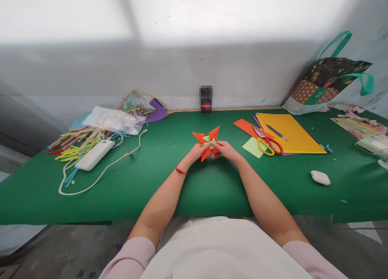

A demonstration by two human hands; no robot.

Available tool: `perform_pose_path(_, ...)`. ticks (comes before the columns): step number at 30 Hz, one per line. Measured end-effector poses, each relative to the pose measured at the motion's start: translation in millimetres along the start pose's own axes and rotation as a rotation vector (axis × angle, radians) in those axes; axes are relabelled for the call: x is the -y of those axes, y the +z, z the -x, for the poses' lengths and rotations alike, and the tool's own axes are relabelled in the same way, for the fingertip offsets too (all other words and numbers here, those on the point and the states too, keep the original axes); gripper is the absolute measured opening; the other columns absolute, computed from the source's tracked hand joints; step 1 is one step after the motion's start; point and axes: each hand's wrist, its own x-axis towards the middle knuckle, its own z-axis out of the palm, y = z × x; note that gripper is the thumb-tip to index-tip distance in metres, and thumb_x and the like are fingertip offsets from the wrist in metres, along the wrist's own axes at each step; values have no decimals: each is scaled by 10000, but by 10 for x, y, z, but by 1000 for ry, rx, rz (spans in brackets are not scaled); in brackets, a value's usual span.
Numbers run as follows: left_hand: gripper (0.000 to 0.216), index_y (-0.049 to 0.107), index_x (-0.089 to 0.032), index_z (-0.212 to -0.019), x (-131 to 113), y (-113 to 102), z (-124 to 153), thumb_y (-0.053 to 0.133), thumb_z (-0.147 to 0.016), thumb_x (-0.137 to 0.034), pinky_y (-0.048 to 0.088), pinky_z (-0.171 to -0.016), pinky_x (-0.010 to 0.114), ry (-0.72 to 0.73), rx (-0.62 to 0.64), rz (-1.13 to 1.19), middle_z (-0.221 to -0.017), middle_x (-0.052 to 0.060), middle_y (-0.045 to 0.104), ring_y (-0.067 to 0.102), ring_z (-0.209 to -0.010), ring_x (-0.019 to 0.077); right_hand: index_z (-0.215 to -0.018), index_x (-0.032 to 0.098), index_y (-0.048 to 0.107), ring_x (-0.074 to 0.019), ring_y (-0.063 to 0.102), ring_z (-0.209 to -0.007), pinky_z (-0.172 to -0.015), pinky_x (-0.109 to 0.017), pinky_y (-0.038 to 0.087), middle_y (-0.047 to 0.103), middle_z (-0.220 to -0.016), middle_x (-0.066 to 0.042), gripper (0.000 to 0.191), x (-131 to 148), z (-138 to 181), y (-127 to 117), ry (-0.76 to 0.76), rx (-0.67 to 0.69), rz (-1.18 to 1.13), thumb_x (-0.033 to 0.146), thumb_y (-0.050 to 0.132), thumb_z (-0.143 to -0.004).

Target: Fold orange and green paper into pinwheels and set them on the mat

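Both my hands meet over the middle of the green table (182,190), holding a folded paper star (208,141) with orange points and a pale green centre. My left hand (196,151) grips its lower left side; a red string bracelet circles that wrist. My right hand (224,149) pinches the star's right side, fingers pressed together. The star is lifted slightly off the table.
Scissors (266,143) with yellow and red handles, a pencil and coloured paper sheets (291,137) lie at right. A white eraser (320,177) sits nearer. At left are a white power bank (94,154) with cable, paper strips and plastic bags. A patterned tote bag (329,83) leans on the wall.
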Motion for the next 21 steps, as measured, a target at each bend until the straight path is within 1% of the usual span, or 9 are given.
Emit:
perform_pose_path(2, 325, 613, -131, -618, -7, 25, -2, 596, -784, -409, 458, -525, 232, -6, 5, 3, -506, 30, 598, 557, -509, 130, -634, 151, 597, -124, 596, -484, -501, -238, 442, 664, -550, -52, 570, 33, 20, -58, 23, 25, -18, 715, 538, -687)
perform_pose_path(4, 345, 612, -131, -627, -16, 45, -2, 584, -790, -434, 466, -525, 243, -12, 3, 9, -510, 33, 598, 560, -502, 135, -663, 141, 635, -123, 601, -510, -509, -237, 445, 674, -588, -60, 594, 49, 33, -123, 22, -4, -44, 719, 507, -711)
perform_pose_path(7, 363, 596, -135, -620, -31, 48, -8, 570, -801, -448, 469, -513, 262, -18, -30, 20, -507, 34, 590, 547, -470, 136, -723, 147, 661, -123, 606, -537, -525, -234, 447, 687, -628, -56, 551, 41, 39, -199, 12, -26, -51, 687, 553, -706)
perform_pose_path(11, 394, 569, -140, -584, -53, 35, -22, 540, -822, -453, 455, -471, 263, -21, -87, 36, -477, 26, 562, 512, -409, 124, -790, 156, 667, -125, 609, -545, -548, -242, 449, 696, -640, -55, 510, 16, 36, -230, 30, -3, -44, 652, 590, -702)
perform_pose_path(15, 379, 571, -142, -593, -76, 48, -13, 541, -826, -438, 464, -482, 270, -6, -121, 49, -495, 25, 569, 516, -409, 125, -759, 160, 650, -125, 606, -549, -559, -247, 445, 694, -627, -48, 496, 13, 32, -223, 7, -8, -40, 648, 615, -674)
perform_pose_path(21, 343, 584, -142, -637, -65, 66, 5, 549, -820, -430, 466, -487, 273, 13, -137, 49, -504, 22, 575, 514, -412, 126, -675, 165, 614, -122, 603, -531, -567, -256, 455, 689, -607, -42, 495, -23, -2, -212, -37, -5, -45, 658, 627, -644)
